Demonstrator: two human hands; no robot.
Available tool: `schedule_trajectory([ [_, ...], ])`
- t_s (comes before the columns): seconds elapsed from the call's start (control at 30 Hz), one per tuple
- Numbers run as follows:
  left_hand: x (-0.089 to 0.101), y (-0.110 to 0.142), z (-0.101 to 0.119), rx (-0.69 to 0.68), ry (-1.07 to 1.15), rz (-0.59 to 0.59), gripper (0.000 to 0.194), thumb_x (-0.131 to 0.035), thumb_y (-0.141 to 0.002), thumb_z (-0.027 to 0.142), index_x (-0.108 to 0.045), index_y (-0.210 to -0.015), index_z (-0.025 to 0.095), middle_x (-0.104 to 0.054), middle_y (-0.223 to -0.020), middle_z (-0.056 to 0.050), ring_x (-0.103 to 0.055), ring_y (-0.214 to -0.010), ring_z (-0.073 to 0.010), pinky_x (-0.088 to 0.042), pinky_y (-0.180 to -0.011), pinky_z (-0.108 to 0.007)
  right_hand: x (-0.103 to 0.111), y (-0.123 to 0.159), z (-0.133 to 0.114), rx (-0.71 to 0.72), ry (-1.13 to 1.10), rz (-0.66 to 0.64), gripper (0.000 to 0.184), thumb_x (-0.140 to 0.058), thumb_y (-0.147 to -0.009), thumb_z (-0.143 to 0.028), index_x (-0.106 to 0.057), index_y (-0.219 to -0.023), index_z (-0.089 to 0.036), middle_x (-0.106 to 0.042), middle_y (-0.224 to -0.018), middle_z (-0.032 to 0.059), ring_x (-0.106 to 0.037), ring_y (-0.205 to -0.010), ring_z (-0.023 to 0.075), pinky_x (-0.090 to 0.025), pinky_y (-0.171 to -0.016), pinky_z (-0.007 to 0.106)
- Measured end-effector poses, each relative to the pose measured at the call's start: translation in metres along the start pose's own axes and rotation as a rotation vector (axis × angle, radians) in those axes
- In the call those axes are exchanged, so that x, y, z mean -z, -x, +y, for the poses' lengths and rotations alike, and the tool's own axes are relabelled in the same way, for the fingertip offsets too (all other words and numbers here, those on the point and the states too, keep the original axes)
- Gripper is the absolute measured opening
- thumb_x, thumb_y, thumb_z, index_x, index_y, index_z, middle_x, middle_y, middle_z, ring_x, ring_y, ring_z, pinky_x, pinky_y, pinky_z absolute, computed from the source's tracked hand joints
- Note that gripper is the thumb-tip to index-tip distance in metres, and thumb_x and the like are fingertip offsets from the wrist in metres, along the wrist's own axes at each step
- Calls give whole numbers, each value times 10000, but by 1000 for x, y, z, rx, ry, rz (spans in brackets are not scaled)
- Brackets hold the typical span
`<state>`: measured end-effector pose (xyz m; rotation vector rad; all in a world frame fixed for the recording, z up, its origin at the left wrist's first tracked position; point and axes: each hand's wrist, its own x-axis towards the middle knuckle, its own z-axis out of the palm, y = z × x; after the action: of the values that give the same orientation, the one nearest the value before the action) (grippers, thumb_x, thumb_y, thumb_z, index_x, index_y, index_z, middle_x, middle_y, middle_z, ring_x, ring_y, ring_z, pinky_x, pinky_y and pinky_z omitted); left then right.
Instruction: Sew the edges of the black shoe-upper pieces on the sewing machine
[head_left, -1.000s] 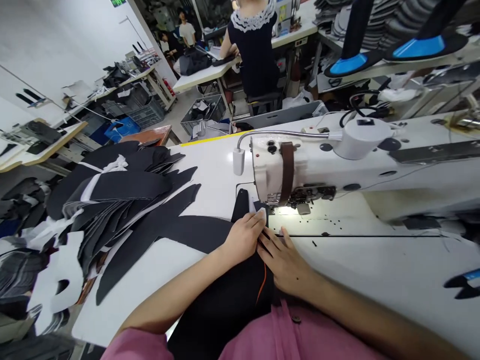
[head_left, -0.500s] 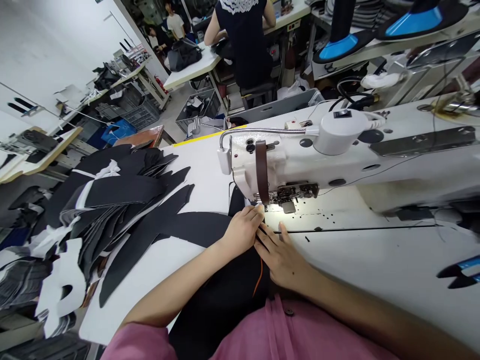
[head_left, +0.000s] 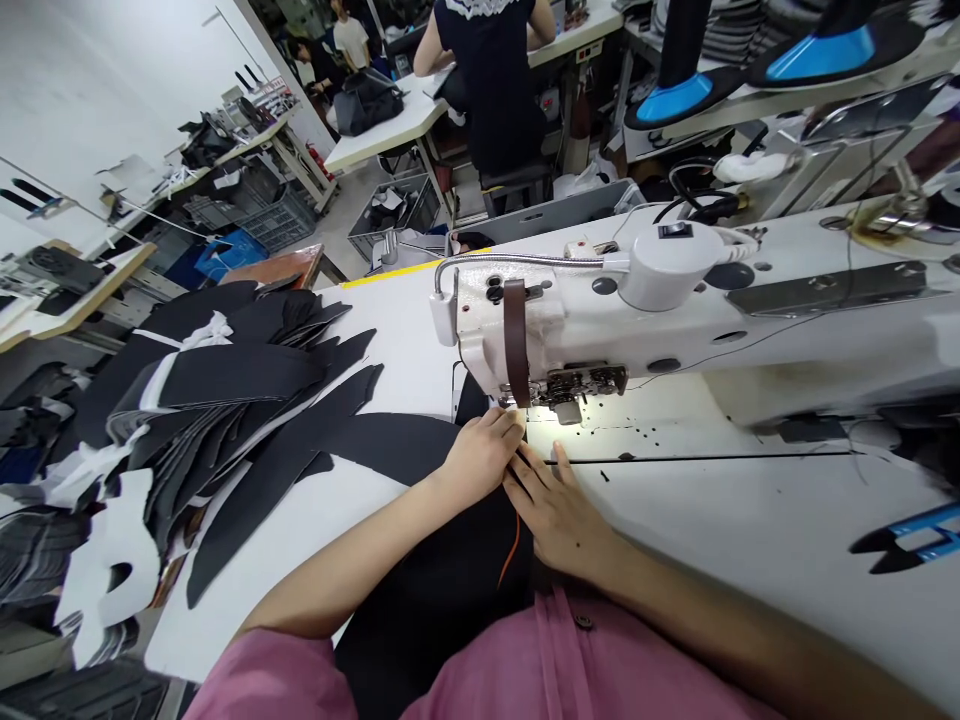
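Black cut panel [head_left: 474, 402] crosses the near edge of a white bench [head_left: 390, 340], beside a white sewing machine's [head_left: 540, 325] presser foot [head_left: 568, 411]. Left hand [head_left: 480, 458] pinches it; right hand [head_left: 555, 515] lies open, fingers spread. Fingertips [head_left: 519, 420] near the needle [head_left: 526, 412] risk puncture. No legible labels.

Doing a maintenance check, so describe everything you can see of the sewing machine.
A white industrial sewing machine stands on a white worktable. A metal gooseneck lamp runs along its top and lights the needle area, and a brown strap loops over its front end. Dark material lies at the presser foot, beside the person's left hand.
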<state>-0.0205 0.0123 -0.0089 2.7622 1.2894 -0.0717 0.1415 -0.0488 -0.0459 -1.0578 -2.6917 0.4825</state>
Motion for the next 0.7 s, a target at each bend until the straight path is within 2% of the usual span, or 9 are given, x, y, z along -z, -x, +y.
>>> schedule_trajectory([
  [0.2,16,-11,2,12,-72,-115,190,-402,-867,114,-565,-963,128,-576,-1067,-120,-535,-954,-228,-485,-746,-345,2,-5,1,-1,6,33,631,-441,-729,-139,-426,-1353,-42,-346,-1435,213,-206,-1360,364,-117,-1081,648],
  [0.4,26,-7,8,12,-71,-186,197,-417,-849,123,-556,-988,141,-574,-1038,-116,-537,-935,-222,-498,-721,-323,-2,-3,-4,14,31,77,607,-478,-729,-142,-463,-1328,-48,-399,-1397,219,-253,-1341,373,-161,-1084,633],
  [0.57,34,-7,11,61,-84,-261,241,-457,-784,107,-550,-1005,125,-590,-981,-113,-587,-858,-232,-504,-643,-321,-4,-2,4,11,78,98,609,-454,-767,-149,-409,-1361,-23,-360,-1430,206,-212,-1367,350,-168,-1123,559],
  [0.7,38,-14,10,68,-92,-297,237,-423,-819,155,-554,-1011,108,-625,-944,-119,-630,-784,-256,-508,-624,-359,-6,-3,14,34,155,121,556,-412,-804,-114,-414,-1351,-16,-364,-1429,201,-227,-1372,317,-206,-1136,489],
])
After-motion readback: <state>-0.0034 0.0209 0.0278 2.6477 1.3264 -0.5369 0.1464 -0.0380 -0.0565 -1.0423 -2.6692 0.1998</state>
